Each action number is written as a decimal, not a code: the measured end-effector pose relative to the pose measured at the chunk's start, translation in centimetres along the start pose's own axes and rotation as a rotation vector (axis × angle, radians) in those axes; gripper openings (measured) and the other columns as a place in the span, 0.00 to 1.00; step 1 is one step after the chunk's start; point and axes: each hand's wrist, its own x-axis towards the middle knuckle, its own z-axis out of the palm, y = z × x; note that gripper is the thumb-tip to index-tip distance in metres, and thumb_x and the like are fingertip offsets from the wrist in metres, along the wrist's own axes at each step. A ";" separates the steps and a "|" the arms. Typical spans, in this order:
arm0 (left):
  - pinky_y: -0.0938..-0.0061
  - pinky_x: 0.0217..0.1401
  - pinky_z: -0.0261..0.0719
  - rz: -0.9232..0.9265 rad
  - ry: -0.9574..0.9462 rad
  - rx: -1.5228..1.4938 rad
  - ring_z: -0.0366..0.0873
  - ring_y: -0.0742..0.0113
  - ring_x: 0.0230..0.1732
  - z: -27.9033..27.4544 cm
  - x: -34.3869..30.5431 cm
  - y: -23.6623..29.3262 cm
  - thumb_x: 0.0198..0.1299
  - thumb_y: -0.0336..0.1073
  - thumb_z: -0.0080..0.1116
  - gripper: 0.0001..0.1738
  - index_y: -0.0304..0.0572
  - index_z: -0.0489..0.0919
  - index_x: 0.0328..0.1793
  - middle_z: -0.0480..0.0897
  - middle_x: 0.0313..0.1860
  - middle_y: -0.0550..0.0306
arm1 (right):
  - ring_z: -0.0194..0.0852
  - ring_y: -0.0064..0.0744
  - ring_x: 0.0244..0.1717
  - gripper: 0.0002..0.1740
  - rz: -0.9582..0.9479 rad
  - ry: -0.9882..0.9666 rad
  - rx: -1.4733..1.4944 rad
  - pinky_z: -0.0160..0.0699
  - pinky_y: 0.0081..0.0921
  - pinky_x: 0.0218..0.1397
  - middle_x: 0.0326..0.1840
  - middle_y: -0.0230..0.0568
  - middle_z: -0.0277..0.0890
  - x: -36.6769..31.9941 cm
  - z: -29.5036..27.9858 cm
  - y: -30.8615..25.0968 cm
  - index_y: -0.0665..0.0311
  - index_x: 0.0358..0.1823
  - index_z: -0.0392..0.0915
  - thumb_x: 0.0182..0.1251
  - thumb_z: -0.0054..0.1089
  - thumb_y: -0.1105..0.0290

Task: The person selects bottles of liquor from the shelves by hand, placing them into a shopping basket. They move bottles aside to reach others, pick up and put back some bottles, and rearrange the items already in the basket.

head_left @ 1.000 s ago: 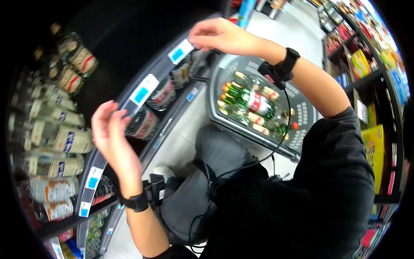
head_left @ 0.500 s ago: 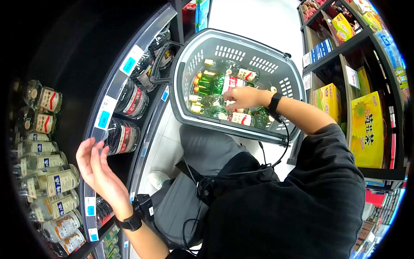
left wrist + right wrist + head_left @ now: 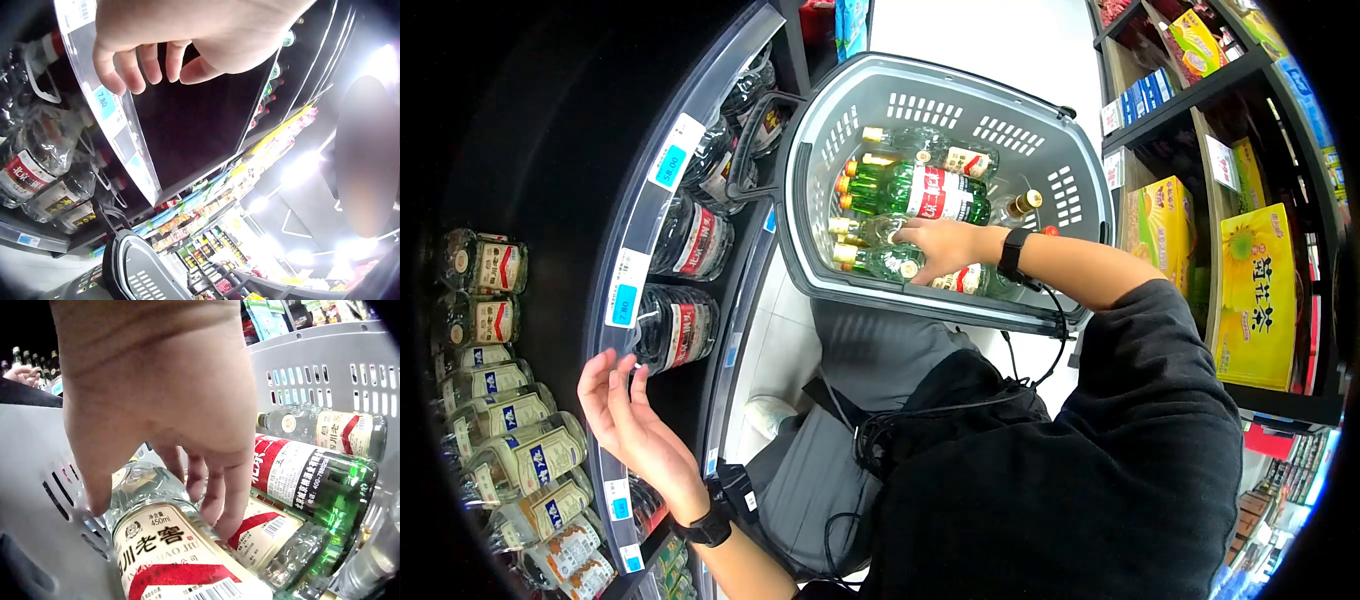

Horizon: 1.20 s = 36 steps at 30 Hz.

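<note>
Inside the grey basket (image 3: 800, 235), my right hand (image 3: 950, 248) reaches down among bottles lying on their sides. In the right wrist view, the right hand (image 3: 162, 406) has its thumb and fingers around a clear bottle (image 3: 181, 556) with a cream and red label. Beside it lie another clear bottle (image 3: 265, 534) and a green bottle (image 3: 312, 481) with a red and white label. My left hand (image 3: 638, 420) is at the shelf edge, fingers loosely bent and holding nothing; the left wrist view shows the left hand (image 3: 181, 44) near a price tag (image 3: 105, 103).
Large clear jugs (image 3: 690, 330) with red labels stand on the lower shelf at left. Clear bottles (image 3: 540, 455) fill the shelf at far left. Yellow boxes (image 3: 1255, 300) sit on the right shelving. The basket's black handle (image 3: 745, 150) leans toward the left shelf.
My right hand has moved from above the left shelf edge down into the basket, onto a bottle. The left hand has shifted slightly down and left along the shelf edge.
</note>
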 end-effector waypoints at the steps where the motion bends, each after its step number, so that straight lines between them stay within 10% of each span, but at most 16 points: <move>1: 0.66 0.60 0.73 -0.003 -0.004 0.000 0.75 0.63 0.56 0.1 -0.1 0.0 0.72 0.31 0.50 0.15 0.36 0.74 0.61 0.75 0.60 0.51 | 0.75 0.55 0.58 0.44 -0.004 -0.003 0.001 0.76 0.41 0.61 0.59 0.57 0.73 0.2 0.0 0.0 0.70 0.65 0.69 0.50 0.74 0.53; 13: 0.66 0.58 0.74 -0.023 -0.004 0.012 0.76 0.64 0.54 0.6 -0.9 -0.7 0.72 0.30 0.48 0.13 0.37 0.74 0.60 0.76 0.59 0.52 | 0.75 0.54 0.58 0.46 -0.078 0.006 0.081 0.75 0.39 0.61 0.55 0.61 0.76 0.3 -1.1 1.1 0.77 0.61 0.75 0.43 0.78 0.52; 22: 0.67 0.58 0.74 0.006 -0.023 -0.001 0.76 0.65 0.54 0.6 -1.1 -0.2 0.72 0.30 0.49 0.13 0.37 0.74 0.60 0.76 0.58 0.53 | 0.78 0.39 0.39 0.49 -0.097 0.132 0.196 0.79 0.32 0.42 0.48 0.50 0.78 -2.6 -2.3 2.0 0.73 0.63 0.75 0.43 0.80 0.47; 36: 0.67 0.58 0.75 0.004 -0.042 -0.009 0.77 0.66 0.54 0.8 -1.1 -0.3 0.72 0.31 0.50 0.12 0.38 0.75 0.59 0.77 0.57 0.54 | 0.70 0.31 0.43 0.48 0.018 0.343 0.380 0.74 0.27 0.49 0.49 0.42 0.76 -6.0 -3.8 2.1 0.71 0.65 0.74 0.44 0.83 0.52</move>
